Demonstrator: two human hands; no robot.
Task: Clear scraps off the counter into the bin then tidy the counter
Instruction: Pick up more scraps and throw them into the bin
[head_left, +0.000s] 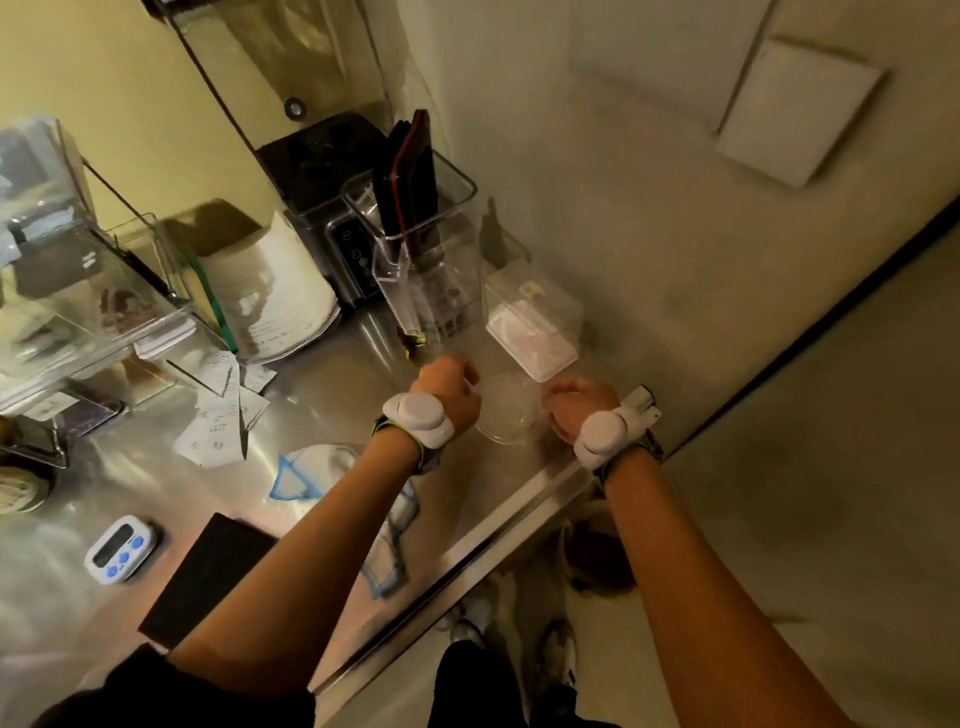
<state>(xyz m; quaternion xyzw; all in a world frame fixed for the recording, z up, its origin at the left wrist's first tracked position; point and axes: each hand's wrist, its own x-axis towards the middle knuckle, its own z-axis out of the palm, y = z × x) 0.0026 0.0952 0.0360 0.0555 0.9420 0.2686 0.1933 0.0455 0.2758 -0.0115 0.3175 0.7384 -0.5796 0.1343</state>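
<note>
A round clear plastic lid (506, 410) lies on the steel counter (322, 400) near its right end. My left hand (449, 392) closes on the lid's left edge and my right hand (576, 405) grips its right edge, both fingers curled. Several paper receipts (223, 410) lie scattered on the counter to the left. White cloths with blue trim (311, 473) lie under my left forearm. No bin is in view.
A clear blender jug (421, 260) holding dark lids stands behind my hands, with a black blender base (337, 208) behind it. A clear box (535, 322) sits to the right. A white timer (120, 550), a black pad (208, 577) and clear storage boxes (78, 291) are on the left.
</note>
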